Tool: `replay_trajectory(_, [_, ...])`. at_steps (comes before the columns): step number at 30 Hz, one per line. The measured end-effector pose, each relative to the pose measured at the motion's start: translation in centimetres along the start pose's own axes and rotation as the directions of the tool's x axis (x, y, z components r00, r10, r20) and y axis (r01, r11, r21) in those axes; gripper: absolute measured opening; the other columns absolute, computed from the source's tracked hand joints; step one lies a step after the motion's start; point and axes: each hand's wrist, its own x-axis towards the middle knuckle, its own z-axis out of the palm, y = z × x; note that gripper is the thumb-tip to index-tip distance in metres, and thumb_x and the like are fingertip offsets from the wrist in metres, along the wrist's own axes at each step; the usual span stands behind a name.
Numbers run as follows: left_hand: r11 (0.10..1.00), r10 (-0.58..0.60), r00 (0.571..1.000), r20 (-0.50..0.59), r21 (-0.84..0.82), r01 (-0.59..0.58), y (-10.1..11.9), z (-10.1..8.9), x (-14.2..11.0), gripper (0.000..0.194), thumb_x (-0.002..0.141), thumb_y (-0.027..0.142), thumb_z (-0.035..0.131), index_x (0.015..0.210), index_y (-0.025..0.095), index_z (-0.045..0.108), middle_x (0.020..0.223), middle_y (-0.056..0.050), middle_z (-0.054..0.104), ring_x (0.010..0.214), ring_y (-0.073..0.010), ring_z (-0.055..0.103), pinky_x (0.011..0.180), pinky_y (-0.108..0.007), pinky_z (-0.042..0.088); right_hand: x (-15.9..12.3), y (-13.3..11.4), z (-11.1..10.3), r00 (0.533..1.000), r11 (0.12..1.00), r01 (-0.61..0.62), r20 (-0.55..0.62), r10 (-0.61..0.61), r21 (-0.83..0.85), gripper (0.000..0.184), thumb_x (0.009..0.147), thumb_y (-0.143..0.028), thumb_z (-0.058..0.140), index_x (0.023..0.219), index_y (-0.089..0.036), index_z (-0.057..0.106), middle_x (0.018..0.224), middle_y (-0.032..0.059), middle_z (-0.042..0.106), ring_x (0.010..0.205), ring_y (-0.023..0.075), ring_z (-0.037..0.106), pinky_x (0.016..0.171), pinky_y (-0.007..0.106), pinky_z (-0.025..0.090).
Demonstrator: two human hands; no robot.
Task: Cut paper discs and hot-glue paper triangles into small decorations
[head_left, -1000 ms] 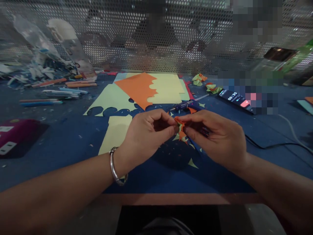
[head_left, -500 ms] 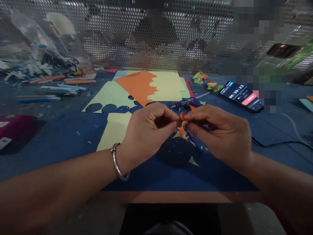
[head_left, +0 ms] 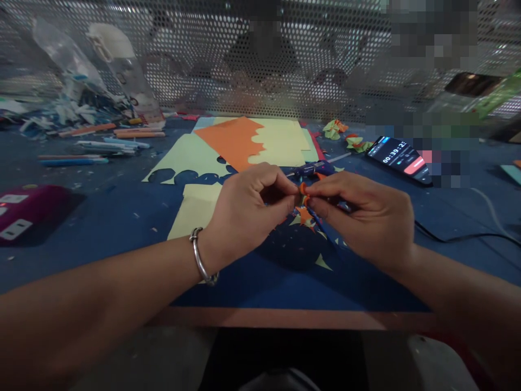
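Observation:
Between my two hands is a small curled orange paper piece (head_left: 303, 188), with a bit of pale green in it. My left hand (head_left: 258, 203), with a silver bangle at the wrist, pinches its left side between thumb and fingertips. Thumb and fingers of my right hand (head_left: 362, 212) pinch it from the right. Just below the fingertips lie orange and pale green paper scraps (head_left: 304, 216). Behind the hands is a dark blue glue gun (head_left: 311, 169), partly hidden by them. A cut pale yellow sheet (head_left: 197, 203) sits beside my left hand.
Scalloped green paper (head_left: 179, 155), an orange sheet (head_left: 228, 136) and yellow sheets (head_left: 285, 141) lie behind. Crumpled paper pieces (head_left: 334, 129) and a phone with a timer (head_left: 399, 160) are at right. Rolled paper sticks (head_left: 93, 146), a bottle (head_left: 130, 76) and a magenta power strip (head_left: 32, 212) are at left.
The orange paper between my fingertips now looks more rounded and curled. Both hands stay pinched on it. The view has shifted slightly, showing more of the magenta power strip.

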Motion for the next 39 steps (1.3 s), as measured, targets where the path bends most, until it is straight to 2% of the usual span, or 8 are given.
replay_trajectory(7, [0.996,-0.057,0.998,-0.003,-0.075,0.057,-0.4,0.2,0.1,0.007,0.075,0.020,0.075,0.075,0.016,0.069,0.079,-0.004,0.074,0.071,-0.0154,0.067,0.063,-0.026,0.054,0.0,0.0,0.1,0.998,0.998,0.055,-0.003,-0.055,-0.010,0.013,0.090,-0.016,0.067,0.094,-0.025,0.075,0.091,0.0023,0.076,0.081,0.0171,0.070,0.075,0.033,0.056])
replay_trajectory(15, [0.961,-0.171,0.982,0.077,-0.206,0.183,-0.4,-0.1,-0.1,0.009,0.074,0.020,0.073,0.072,0.015,0.066,0.079,-0.006,0.073,0.070,-0.0156,0.067,0.065,-0.027,0.055,0.2,0.2,0.6,0.983,0.984,0.180,-0.026,-0.180,-0.018,0.011,0.087,-0.011,0.068,0.093,-0.018,0.075,0.089,0.0058,0.076,0.078,0.0159,0.071,0.073,0.029,0.055])
replay_trajectory(19, [0.957,-0.193,0.977,0.091,-0.204,0.208,-0.2,-0.3,-0.4,0.008,0.074,0.018,0.073,0.071,0.015,0.066,0.074,-0.004,0.072,0.064,-0.0130,0.064,0.063,-0.026,0.054,0.3,-0.3,0.6,0.976,0.976,0.216,-0.020,-0.217,-0.015,0.010,0.087,-0.009,0.067,0.090,-0.015,0.074,0.085,0.0069,0.076,0.077,0.0149,0.071,0.074,0.027,0.054])
replay_trajectory(27, [0.902,-0.279,0.951,0.134,-0.302,0.307,-0.3,-0.2,-0.3,0.013,0.072,0.019,0.076,0.070,0.014,0.064,0.067,-0.001,0.067,0.061,-0.0111,0.060,0.058,-0.023,0.050,0.3,-0.2,0.8,0.978,0.977,0.210,0.006,-0.210,-0.033,0.010,0.089,-0.011,0.064,0.092,-0.016,0.072,0.085,0.0057,0.074,0.077,0.0151,0.069,0.075,0.029,0.054])
replay_trajectory(33, [0.913,-0.304,0.948,0.094,-0.255,0.318,0.4,-0.5,-0.4,0.009,0.073,0.018,0.076,0.073,0.014,0.068,0.067,-0.002,0.069,0.061,-0.0120,0.062,0.057,-0.023,0.051,0.2,-0.2,0.6,0.979,0.979,0.203,0.013,-0.202,-0.034,0.012,0.092,-0.012,0.064,0.098,-0.017,0.073,0.089,0.0056,0.075,0.082,0.0143,0.070,0.078,0.029,0.054])
replay_trajectory(39, [0.919,-0.305,0.949,0.084,-0.233,0.316,0.5,-0.6,-0.3,0.010,0.072,0.018,0.076,0.072,0.014,0.067,0.068,-0.002,0.070,0.062,-0.0120,0.063,0.056,-0.022,0.051,0.2,0.0,0.4,0.978,0.978,0.206,0.046,-0.205,-0.018,0.014,0.091,-0.010,0.063,0.101,-0.012,0.073,0.094,0.0092,0.075,0.087,0.0152,0.070,0.083,0.030,0.055])
